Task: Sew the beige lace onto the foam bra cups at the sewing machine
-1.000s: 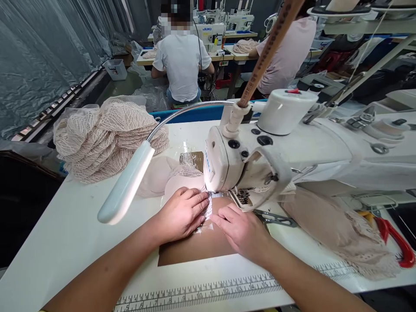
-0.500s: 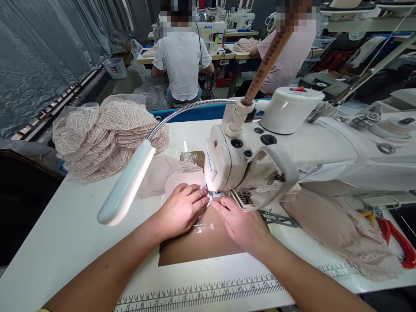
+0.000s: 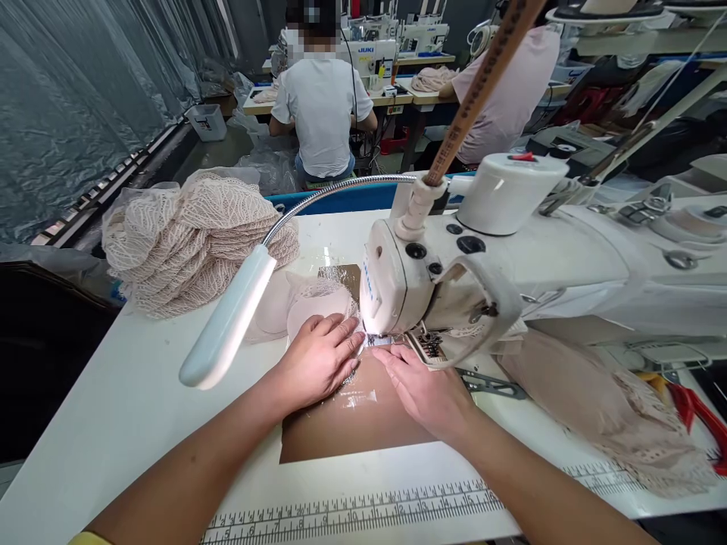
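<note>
Pressing my left hand (image 3: 318, 363) and right hand (image 3: 423, 390), fingers flat, on the lace piece (image 3: 355, 378) under the sewing machine (image 3: 454, 288), I judge stitching barely begun, most lace unsewn.

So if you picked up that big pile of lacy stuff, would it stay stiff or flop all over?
The lace pile would probably flop: its pieces already sag and droop over each other. It likely feels light, since the fabric is full of open holes. Loose pieces might slide off, as they look only stacked.
</note>
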Tool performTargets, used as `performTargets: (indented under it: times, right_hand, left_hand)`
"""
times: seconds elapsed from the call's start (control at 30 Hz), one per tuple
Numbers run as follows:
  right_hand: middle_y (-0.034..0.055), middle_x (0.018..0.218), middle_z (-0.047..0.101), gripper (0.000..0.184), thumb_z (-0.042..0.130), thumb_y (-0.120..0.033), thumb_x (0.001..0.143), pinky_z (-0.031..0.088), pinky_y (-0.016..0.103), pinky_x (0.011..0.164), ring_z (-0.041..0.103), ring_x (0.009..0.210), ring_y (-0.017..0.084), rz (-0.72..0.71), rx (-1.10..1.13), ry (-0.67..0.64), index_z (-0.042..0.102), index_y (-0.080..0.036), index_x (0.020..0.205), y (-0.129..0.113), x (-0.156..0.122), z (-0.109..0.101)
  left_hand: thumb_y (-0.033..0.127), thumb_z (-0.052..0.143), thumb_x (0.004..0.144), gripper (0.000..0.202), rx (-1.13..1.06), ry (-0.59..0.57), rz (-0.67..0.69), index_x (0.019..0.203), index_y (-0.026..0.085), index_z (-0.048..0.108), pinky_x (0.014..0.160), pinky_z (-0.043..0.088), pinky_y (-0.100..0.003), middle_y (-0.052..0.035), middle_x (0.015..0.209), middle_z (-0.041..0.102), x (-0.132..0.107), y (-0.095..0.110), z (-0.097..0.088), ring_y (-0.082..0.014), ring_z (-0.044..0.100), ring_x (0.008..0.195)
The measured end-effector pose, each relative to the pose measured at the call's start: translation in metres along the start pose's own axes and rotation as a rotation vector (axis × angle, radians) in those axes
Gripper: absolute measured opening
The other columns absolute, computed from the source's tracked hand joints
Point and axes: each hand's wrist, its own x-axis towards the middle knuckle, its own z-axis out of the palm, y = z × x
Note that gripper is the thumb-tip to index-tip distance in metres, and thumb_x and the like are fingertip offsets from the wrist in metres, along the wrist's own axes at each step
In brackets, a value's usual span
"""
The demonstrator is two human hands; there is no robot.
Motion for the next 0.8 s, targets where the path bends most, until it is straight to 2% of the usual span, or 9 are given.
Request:
performTargets:
  times: [0.1,0.2,0.3,0.4,0.5,0.67,0.8]
  right_hand:
    - [0.0058,0.104,0.068,0.035,0.046,-0.014,0.088,0.042,0.029,0.069,0.059,0.083,0.019,0.001,0.036,0.000,0.065,-0.023,0.116,0.001,-0.001,0.000]
    - [0.0063,0.101,0.068,0.037,0.045,-0.014,0.088,0.044,0.030,0.072,0.061,0.085,0.019,-0.004,0.074,-0.009,0.064,-0.022,0.119,0.003,-0.002,-0.001]
    - [0.0078,0.096,0.069,0.038,0.046,-0.012,0.087,0.046,0.030,0.073,0.061,0.084,0.020,0.007,0.070,-0.019,0.064,-0.022,0.118,0.004,-0.003,-0.003]
    - [0.0088,0.095,0.069,0.039,0.046,-0.011,0.086,0.046,0.029,0.068,0.062,0.078,0.019,0.026,0.044,-0.032,0.065,-0.023,0.118,0.004,-0.004,-0.003]
    - [0.0088,0.092,0.069,0.039,0.046,-0.010,0.086,0.045,0.028,0.066,0.061,0.076,0.019,0.027,0.048,-0.048,0.064,-0.023,0.119,0.005,-0.005,-0.002]
    - [0.0082,0.091,0.067,0.039,0.043,-0.010,0.087,0.044,0.028,0.070,0.060,0.080,0.018,0.013,0.132,-0.050,0.063,-0.021,0.119,0.005,-0.006,-0.004]
    - [0.0046,0.083,0.065,0.033,0.044,-0.010,0.087,0.039,0.026,0.064,0.055,0.071,0.016,-0.047,0.213,-0.058,0.064,-0.021,0.112,0.002,-0.004,-0.008]
  left_hand:
    - [0.042,0.038,0.096,0.043,0.021,-0.043,-0.060,0.125,0.016,0.055,0.085,0.042,-0.043,-0.0140,0.125,0.057,-0.003,0.004,-0.007,-0.0303,0.047,0.112]
    - [0.049,0.040,0.094,0.049,0.000,-0.105,-0.113,0.121,0.013,0.057,0.078,0.046,-0.042,-0.0153,0.118,0.059,-0.010,0.010,-0.018,-0.0301,0.051,0.103]
    - [0.046,0.041,0.094,0.043,-0.070,-0.177,-0.118,0.112,0.013,0.062,0.075,0.049,-0.040,-0.0129,0.102,0.062,-0.015,0.017,-0.027,-0.0269,0.055,0.091]
    - [0.040,0.044,0.093,0.036,-0.118,-0.192,-0.113,0.109,0.013,0.063,0.073,0.051,-0.038,-0.0110,0.098,0.062,-0.015,0.022,-0.028,-0.0259,0.056,0.089]
    - [0.037,0.046,0.093,0.034,-0.137,-0.148,-0.087,0.110,0.013,0.062,0.077,0.051,-0.039,-0.0111,0.104,0.061,-0.012,0.025,-0.022,-0.0257,0.055,0.093]
    - [0.036,0.047,0.093,0.035,-0.137,-0.069,-0.026,0.118,0.014,0.058,0.086,0.049,-0.042,-0.0108,0.126,0.056,-0.010,0.030,-0.013,-0.0264,0.052,0.102]
    - [0.033,0.049,0.091,0.040,-0.130,-0.059,-0.015,0.125,0.012,0.055,0.087,0.048,-0.043,-0.0118,0.132,0.054,-0.011,0.030,-0.009,-0.0278,0.051,0.104]
